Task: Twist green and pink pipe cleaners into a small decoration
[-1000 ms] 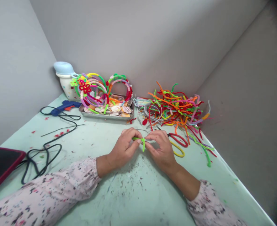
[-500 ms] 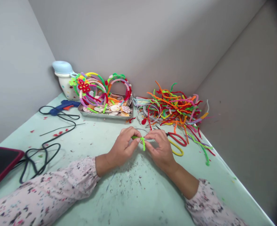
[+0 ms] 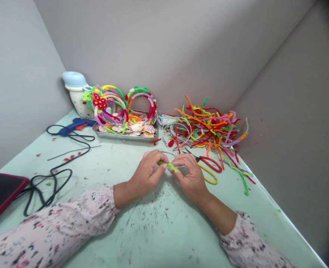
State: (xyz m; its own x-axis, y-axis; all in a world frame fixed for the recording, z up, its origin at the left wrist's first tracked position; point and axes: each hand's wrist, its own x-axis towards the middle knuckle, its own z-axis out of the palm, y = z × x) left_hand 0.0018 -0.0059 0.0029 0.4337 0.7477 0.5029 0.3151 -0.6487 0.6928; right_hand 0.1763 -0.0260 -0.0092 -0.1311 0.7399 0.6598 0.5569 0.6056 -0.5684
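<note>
A lime-green pipe cleaner point(image 3: 172, 167) lies between my two hands, its short end slanting down to the right. My left hand point(image 3: 147, 174) is closed in a pinch on the green piece and a thin grey wire hoop point(image 3: 168, 153) that shows partly behind the fingers. My right hand point(image 3: 192, 179) is closed at the hoop's other side, thumb and forefinger touching the pipe cleaner's loose end. The fingers hide most of the hoop. Scissors point(image 3: 213, 163) with one red and one yellow handle loop lie just right of my right hand.
A metal tray point(image 3: 125, 137) of shells and colourful headbands point(image 3: 112, 108) stands at the back. A pile of pipe cleaners point(image 3: 209, 126) and bare wire hoops point(image 3: 181, 134) lie back right. Leftward are a blue glue gun point(image 3: 75, 126), black cable point(image 3: 52, 171), phone point(image 3: 2, 197) and lidded cup point(image 3: 79, 98).
The loose end of the green pipe cleaner has swung from hanging straight down to slanting rightward, against my right fingers. Both hands stay nearly in place.
</note>
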